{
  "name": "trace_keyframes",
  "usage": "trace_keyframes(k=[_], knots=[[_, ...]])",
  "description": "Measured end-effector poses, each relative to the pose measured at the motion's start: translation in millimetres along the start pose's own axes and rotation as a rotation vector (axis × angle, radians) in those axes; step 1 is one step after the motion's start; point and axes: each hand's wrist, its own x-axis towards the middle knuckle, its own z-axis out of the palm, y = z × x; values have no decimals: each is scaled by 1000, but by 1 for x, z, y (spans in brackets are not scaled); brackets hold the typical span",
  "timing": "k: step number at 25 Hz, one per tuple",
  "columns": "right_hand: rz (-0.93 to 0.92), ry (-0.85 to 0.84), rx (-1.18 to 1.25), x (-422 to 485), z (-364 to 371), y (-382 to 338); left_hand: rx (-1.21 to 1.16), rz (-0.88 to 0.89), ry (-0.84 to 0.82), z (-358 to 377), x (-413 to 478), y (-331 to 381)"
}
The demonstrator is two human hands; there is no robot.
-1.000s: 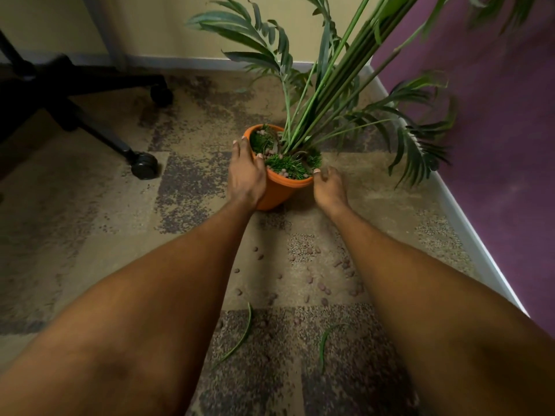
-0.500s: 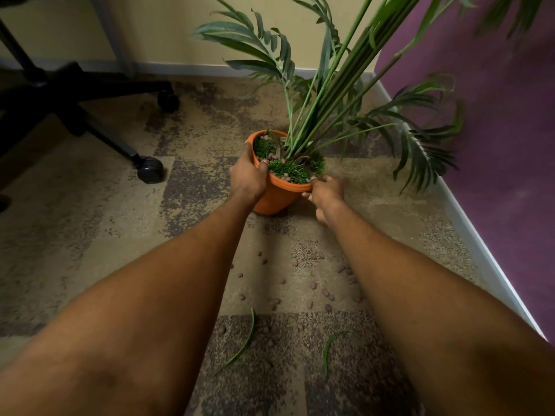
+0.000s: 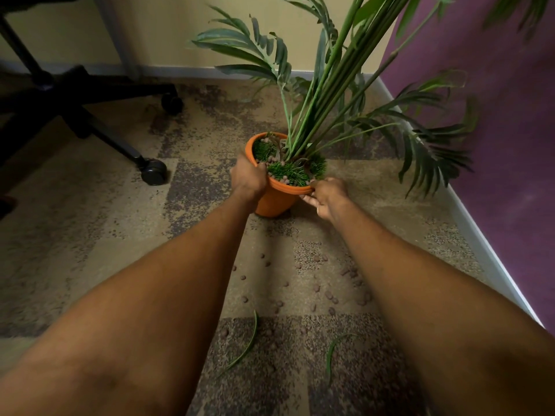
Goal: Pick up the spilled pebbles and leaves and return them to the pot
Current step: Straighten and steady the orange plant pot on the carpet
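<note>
Far left of both grips: black office chair base (image 3: 75, 109), one caster (image 3: 153, 172) down on the carpet (image 3: 90, 235), well apart from the pot.

Left hand (image 3: 249, 179): grip clamped on the left rim of the orange pot (image 3: 277, 202). Thumb hooked over the rim, fingers hidden behind the wall.

Pot upright on the carpet, held between the two grips. Inside: green moss-like filler (image 3: 288, 172), a few brown pebbles (image 3: 272, 159) on top, palm stems (image 3: 324, 94) leaning up and right.

Right hand (image 3: 328, 197): grip clamped on the near-right rim, thumb on top of the rim, fingers curled under the lip.

Spilled pebbles (image 3: 330, 297) scattered on the carpet nearer the camera than both grips, mostly between the forearms and beside the right one. None touching a hand.

Curved leaf (image 3: 247, 345) flat on the carpet, nearer still, roughly in line with the left grip. Second leaf (image 3: 332, 351) likewise, roughly in line with the right grip.

Right of the right grip: drooping fronds (image 3: 429, 151), white baseboard (image 3: 480, 235), purple wall (image 3: 495, 130).
</note>
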Motion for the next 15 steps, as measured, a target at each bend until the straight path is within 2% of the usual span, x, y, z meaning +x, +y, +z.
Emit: trace_keyframes(k=[15], knots=[[-44, -57, 55, -14, 11, -4, -67, -122, 76, 2, 25, -13]])
